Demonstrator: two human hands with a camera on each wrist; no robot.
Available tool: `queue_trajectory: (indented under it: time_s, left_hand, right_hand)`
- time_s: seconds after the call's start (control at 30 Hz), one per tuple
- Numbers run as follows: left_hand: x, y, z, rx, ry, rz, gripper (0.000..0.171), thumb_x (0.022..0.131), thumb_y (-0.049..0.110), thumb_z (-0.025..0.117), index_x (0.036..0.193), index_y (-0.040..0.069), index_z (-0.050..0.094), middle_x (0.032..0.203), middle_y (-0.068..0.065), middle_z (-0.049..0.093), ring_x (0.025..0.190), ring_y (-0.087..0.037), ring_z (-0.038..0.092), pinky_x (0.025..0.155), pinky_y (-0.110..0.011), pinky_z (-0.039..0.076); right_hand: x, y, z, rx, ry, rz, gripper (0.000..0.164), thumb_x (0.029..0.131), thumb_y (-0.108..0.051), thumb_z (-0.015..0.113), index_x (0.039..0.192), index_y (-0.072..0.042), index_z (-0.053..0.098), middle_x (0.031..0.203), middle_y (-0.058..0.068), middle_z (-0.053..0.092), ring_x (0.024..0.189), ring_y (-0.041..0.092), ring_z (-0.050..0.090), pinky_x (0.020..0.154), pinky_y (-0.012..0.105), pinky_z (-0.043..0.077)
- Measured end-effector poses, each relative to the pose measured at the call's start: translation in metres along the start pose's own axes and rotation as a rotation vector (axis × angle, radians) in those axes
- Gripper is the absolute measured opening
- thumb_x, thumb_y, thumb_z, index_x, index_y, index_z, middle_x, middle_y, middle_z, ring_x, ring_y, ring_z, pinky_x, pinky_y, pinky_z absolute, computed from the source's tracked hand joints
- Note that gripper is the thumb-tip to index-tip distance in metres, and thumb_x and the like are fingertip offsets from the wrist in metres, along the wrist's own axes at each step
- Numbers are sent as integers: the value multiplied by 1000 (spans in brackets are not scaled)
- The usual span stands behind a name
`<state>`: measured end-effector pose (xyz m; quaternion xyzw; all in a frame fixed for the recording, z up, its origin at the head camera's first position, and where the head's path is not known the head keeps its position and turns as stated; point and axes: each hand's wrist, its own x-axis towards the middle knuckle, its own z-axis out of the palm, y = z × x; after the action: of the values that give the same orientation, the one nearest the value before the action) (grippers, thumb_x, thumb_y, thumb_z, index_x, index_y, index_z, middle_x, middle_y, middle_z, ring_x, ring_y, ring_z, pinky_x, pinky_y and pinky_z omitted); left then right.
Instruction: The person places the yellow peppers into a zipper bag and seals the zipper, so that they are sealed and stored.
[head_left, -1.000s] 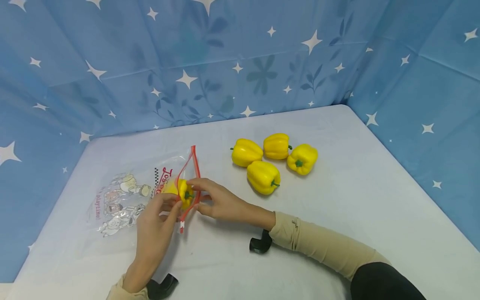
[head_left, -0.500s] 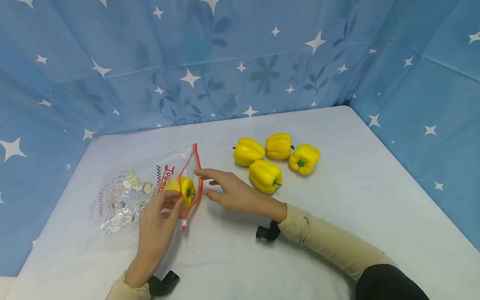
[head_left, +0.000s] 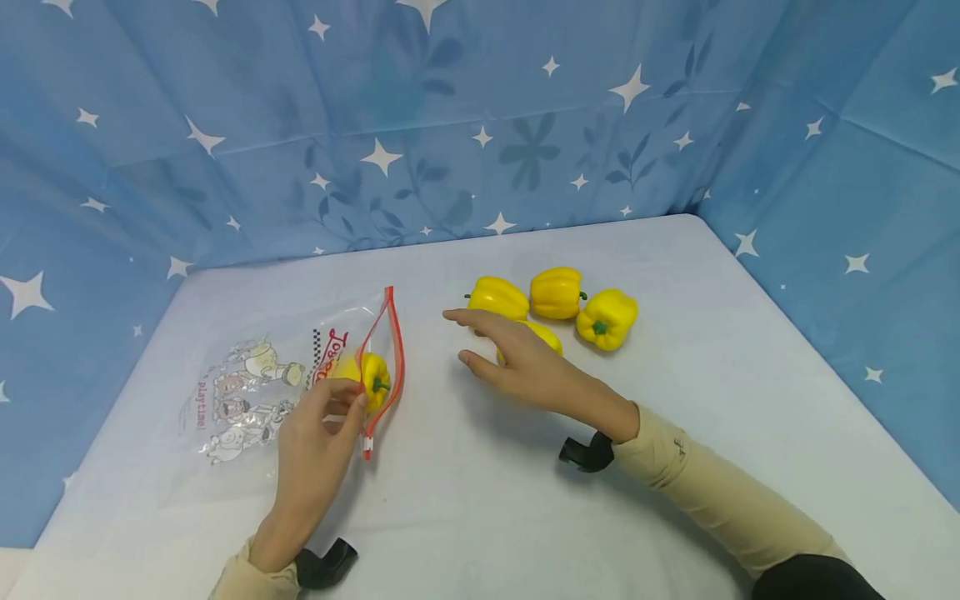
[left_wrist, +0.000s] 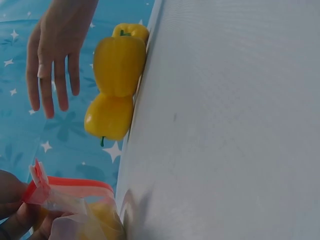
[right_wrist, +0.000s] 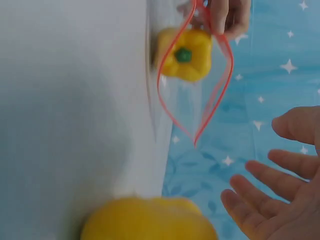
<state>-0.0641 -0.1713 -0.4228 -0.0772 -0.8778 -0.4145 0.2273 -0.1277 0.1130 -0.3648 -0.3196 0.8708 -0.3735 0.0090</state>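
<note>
A clear zip bag point(head_left: 247, 400) with cartoon print and a red zip edge lies on the left of the table, its mouth spread toward the right. Just inside that mouth sits one yellow bell pepper point(right_wrist: 187, 55), its green stem facing outward. My left hand point(head_left: 318, 442) pinches the red-edged rim between thumb and fingers. With fingers spread and nothing held, my right hand point(head_left: 525, 358) hovers over the table, partly covering the nearest of several loose yellow bell peppers point(head_left: 555, 293). In the left wrist view the right hand point(left_wrist: 57, 60) hangs beside those peppers.
A white cloth covers the table point(head_left: 465, 517). Blue curtains point(head_left: 450, 108) with white stars stand behind it and at the sides. A black wrist mount point(head_left: 327, 567) juts from the left wrist, and another mount point(head_left: 587, 452) from the right.
My right hand has left the bag's mouth and moved right toward the loose peppers. The left hand keeps its pinch on the rim, and the bagged pepper stays inside.
</note>
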Motion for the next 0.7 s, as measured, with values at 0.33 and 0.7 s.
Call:
queue_trajectory:
  time_s: [0.33, 0.7]
  left_hand:
    - [1, -3, 1, -23, 6, 3, 19, 92, 2, 77, 108, 6, 70, 94, -3, 73, 82, -6, 67, 71, -6, 54]
    - [-1, -5, -1, -9, -4, 10, 19, 91, 2, 78, 108, 7, 70, 93, -2, 73, 82, -6, 66, 72, -7, 55]
  right_hand:
    - [-2, 22, -36, -150, -70, -40, 52, 104, -26, 65, 153, -15, 51, 156, 1, 55, 146, 23, 51, 122, 46, 43]
    - [-13, 46, -69, -56, -248, 45, 60, 96, -26, 76, 150, -12, 54, 155, 4, 55, 148, 28, 45, 124, 54, 38]
